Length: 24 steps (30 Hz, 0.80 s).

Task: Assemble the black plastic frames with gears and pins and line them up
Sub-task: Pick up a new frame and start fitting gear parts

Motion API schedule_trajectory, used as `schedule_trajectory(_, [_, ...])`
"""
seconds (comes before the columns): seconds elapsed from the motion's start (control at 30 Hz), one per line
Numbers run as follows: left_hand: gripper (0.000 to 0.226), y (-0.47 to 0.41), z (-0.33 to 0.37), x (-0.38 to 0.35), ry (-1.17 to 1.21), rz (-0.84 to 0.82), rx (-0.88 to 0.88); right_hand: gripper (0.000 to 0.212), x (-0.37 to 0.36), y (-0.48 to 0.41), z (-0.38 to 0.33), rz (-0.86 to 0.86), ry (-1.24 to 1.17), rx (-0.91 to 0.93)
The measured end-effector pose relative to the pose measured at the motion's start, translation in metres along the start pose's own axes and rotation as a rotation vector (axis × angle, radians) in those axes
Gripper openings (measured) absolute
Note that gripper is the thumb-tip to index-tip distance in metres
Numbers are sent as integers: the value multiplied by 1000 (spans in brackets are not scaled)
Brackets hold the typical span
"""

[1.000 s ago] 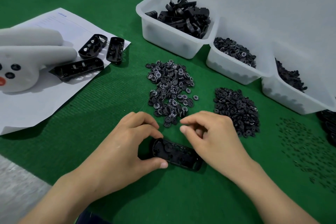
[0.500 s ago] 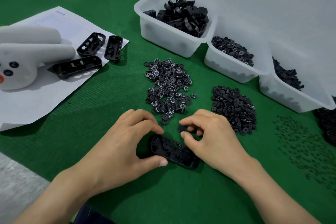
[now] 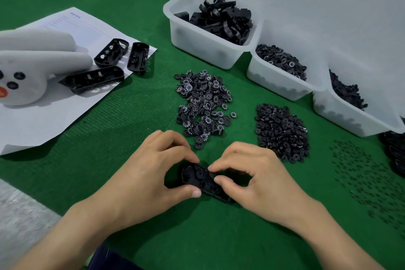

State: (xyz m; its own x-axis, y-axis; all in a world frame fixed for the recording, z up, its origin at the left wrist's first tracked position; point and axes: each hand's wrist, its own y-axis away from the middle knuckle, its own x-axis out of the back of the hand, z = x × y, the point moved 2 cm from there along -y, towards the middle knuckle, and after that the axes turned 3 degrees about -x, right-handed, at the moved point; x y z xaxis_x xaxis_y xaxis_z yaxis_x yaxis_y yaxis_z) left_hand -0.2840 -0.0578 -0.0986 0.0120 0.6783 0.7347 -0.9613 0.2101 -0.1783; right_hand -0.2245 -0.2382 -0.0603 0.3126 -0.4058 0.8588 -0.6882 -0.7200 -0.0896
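While my left hand (image 3: 153, 173) and right hand (image 3: 258, 180) pinch the frame (image 3: 197, 178), it lies far-left to near-right, gears (image 3: 203, 103) piled just beyond.

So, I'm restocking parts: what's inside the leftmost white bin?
Black plastic frames are heaped in the white bin, tangled and rising above its rim. The top layers and the cloudy walls hide how deep the heap goes and whether anything else lies underneath.

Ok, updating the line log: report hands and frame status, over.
Left hand grips black frame at its left end. Right hand pinches a small part at the frame's middle. Frame on green mat, gear pile just beyond, nothing in the way.
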Motion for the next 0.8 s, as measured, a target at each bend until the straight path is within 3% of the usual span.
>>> schedule_trajectory(0.53, [48, 1, 0, 0, 12, 4, 4, 10, -3, 4, -5, 25, 159, 114])
schedule_trajectory(0.63, [48, 0, 0, 0, 16, -2, 2, 13, 1, -1, -3, -19, 35, 21])
schedule_trajectory(0.7, [48, 1, 0, 0, 15, -3, -1, 13, 4, -9, 3, 42, -33, -89])
schedule_trajectory(0.8, [48, 1, 1, 1, 21, -1, -4, 10, -8, -28, 7, 128, 94, -210])
